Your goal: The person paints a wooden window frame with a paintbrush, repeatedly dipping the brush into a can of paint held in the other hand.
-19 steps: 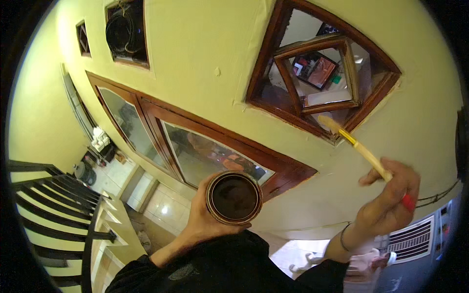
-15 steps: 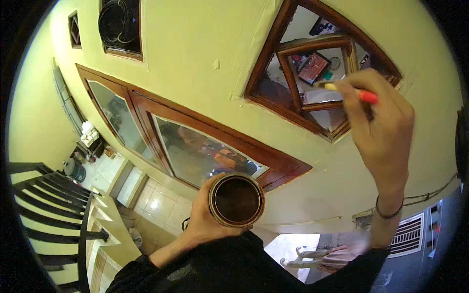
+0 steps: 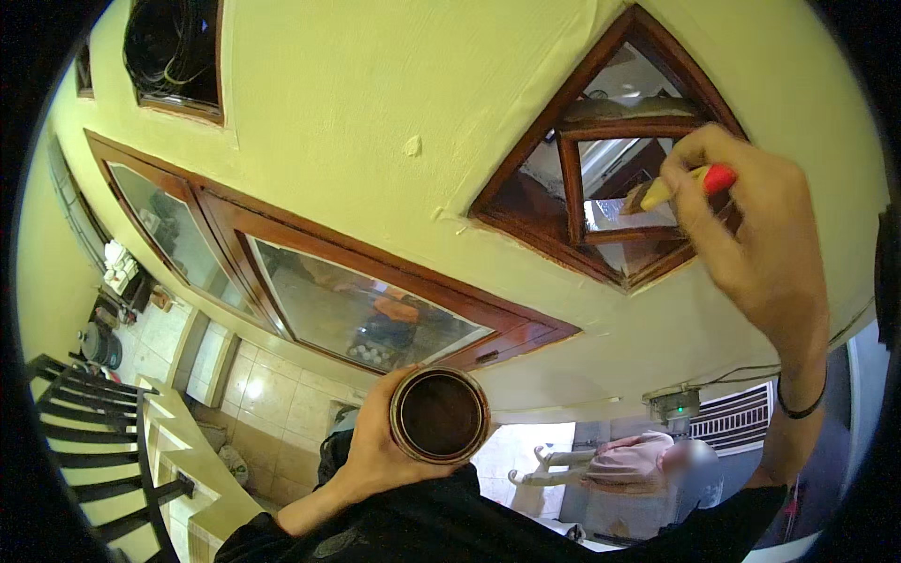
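My right hand (image 3: 755,230) is raised at the right, fingers closed round the yellow and red handle of a paintbrush (image 3: 660,193). The brush's bristles point left, over a small inner wooden frame (image 3: 569,188). Around that sits a larger diamond-shaped wooden window frame (image 3: 554,243), stained dark brown and set in the wall. Whether the bristles touch the wood cannot be told. Low in the middle, my left hand (image 3: 374,436) grips a round open can (image 3: 482,418) from its left side. Dark brown liquid (image 3: 439,413) shows inside it.
The wall (image 3: 357,122) is yellow-green. Wooden-framed glass panes (image 3: 375,319) run along it, left of the diamond. A black railing (image 3: 94,436) stands at lower left, above a tiled floor (image 3: 267,389). Another person (image 3: 629,466) is at lower right, near a grey box (image 3: 676,403) with cables.
The brush has swung so its bristles point lower, and my right hand has shifted slightly right and down. My view has shifted, bringing the other person further into sight. The can stays in my left hand.
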Action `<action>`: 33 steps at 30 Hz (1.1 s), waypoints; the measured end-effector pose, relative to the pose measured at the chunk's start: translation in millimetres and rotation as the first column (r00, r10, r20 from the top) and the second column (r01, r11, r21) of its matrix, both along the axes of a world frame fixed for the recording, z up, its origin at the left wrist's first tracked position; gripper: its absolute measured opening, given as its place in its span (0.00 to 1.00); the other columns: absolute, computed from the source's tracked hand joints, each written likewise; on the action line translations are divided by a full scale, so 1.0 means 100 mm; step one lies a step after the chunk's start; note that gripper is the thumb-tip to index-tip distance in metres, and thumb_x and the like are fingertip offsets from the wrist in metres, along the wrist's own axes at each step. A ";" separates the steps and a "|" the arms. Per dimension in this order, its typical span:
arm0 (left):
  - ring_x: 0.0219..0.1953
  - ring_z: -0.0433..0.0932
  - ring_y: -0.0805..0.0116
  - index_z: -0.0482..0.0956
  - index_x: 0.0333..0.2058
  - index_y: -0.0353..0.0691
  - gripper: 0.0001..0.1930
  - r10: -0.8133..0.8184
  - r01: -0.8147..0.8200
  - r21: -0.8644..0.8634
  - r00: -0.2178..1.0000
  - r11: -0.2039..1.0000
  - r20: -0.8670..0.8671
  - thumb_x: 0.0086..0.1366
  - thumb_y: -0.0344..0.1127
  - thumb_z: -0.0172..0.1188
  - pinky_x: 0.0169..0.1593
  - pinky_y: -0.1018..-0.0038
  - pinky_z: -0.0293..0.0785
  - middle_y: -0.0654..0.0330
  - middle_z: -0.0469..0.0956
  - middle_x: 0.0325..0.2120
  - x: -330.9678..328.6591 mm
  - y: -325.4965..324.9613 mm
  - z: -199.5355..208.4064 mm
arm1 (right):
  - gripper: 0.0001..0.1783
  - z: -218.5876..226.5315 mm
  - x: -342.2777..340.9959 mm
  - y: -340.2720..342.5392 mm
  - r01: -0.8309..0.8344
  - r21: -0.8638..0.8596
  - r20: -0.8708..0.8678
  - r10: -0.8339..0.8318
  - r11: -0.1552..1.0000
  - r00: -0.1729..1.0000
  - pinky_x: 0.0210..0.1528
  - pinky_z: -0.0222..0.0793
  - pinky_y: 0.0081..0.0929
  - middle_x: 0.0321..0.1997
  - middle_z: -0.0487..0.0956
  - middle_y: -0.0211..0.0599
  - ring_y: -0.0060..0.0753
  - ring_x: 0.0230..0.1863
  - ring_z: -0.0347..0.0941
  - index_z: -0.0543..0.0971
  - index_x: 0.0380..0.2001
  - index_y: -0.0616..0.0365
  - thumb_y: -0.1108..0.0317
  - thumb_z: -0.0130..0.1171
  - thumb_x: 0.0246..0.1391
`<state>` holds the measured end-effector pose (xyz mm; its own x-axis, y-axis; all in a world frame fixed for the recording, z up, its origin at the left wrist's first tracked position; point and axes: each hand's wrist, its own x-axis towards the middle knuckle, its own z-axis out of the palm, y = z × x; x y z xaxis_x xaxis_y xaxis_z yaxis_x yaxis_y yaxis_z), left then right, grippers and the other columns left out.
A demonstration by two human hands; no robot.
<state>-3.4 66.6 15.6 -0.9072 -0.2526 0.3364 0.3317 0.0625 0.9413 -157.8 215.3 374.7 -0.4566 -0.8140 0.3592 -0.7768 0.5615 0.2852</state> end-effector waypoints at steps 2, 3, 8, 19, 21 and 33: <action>0.65 0.76 0.53 0.60 0.69 0.31 0.64 -0.052 0.052 -0.017 0.999 0.999 0.011 0.34 0.41 0.91 0.70 0.58 0.70 0.47 0.75 0.61 -0.04 -0.12 -0.01 | 0.05 -0.09 -0.10 0.06 -0.084 0.127 -0.073 0.094 0.988 0.993 0.36 0.73 0.36 0.34 0.83 0.48 0.47 0.33 0.81 0.81 0.39 0.66 0.75 0.62 0.63; 0.67 0.74 0.55 0.57 0.70 0.30 0.67 -0.067 0.069 -0.048 0.997 0.996 0.033 0.33 0.39 0.92 0.71 0.59 0.69 0.47 0.73 0.62 -0.03 -0.16 0.02 | 0.07 -0.10 -0.17 0.09 -0.127 0.187 -0.074 0.142 0.974 0.987 0.40 0.75 0.38 0.38 0.84 0.49 0.52 0.39 0.82 0.82 0.42 0.66 0.76 0.63 0.61; 0.63 0.77 0.50 0.63 0.68 0.31 0.61 -0.089 0.088 0.056 0.996 0.994 0.011 0.36 0.42 0.90 0.68 0.57 0.70 0.47 0.76 0.60 -0.11 -0.27 0.01 | 0.11 0.03 -0.04 0.09 -0.122 0.237 0.063 0.110 0.964 0.992 0.38 0.74 0.38 0.37 0.84 0.48 0.49 0.37 0.81 0.84 0.45 0.66 0.74 0.67 0.60; 0.66 0.75 0.55 0.59 0.69 0.31 0.66 -0.208 0.208 -0.021 0.978 0.978 0.007 0.32 0.41 0.92 0.72 0.58 0.69 0.47 0.74 0.62 -0.20 -0.46 -0.10 | 0.11 0.02 -0.05 -0.11 0.038 0.209 0.356 -0.112 0.977 0.928 0.25 0.76 0.21 0.33 0.85 0.45 0.31 0.24 0.83 0.85 0.48 0.68 0.75 0.65 0.63; 0.65 0.76 0.55 0.59 0.69 0.31 0.66 -0.210 0.210 -0.014 0.978 0.978 0.020 0.33 0.41 0.92 0.71 0.58 0.69 0.47 0.75 0.62 -0.21 -0.46 -0.10 | 0.11 0.05 0.07 -0.17 0.095 0.177 0.406 -0.161 0.980 0.900 0.25 0.76 0.21 0.34 0.85 0.45 0.30 0.24 0.83 0.85 0.47 0.67 0.75 0.66 0.64; 0.63 0.77 0.49 0.63 0.68 0.31 0.62 -0.217 0.217 0.030 0.976 0.976 -0.001 0.36 0.45 0.91 0.67 0.56 0.72 0.46 0.75 0.60 -0.30 -0.55 -0.14 | 0.06 -0.28 0.02 -0.11 0.086 0.046 0.074 -0.089 0.995 0.993 0.31 0.69 0.31 0.35 0.81 0.43 0.34 0.26 0.77 0.81 0.39 0.66 0.73 0.60 0.68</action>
<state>-33.0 11.9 1.7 -0.9422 -0.0600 0.3296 0.3322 -0.0390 0.9424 -155.6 204.2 346.4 -0.5510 -0.7837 0.2868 -0.7456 0.6167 0.2525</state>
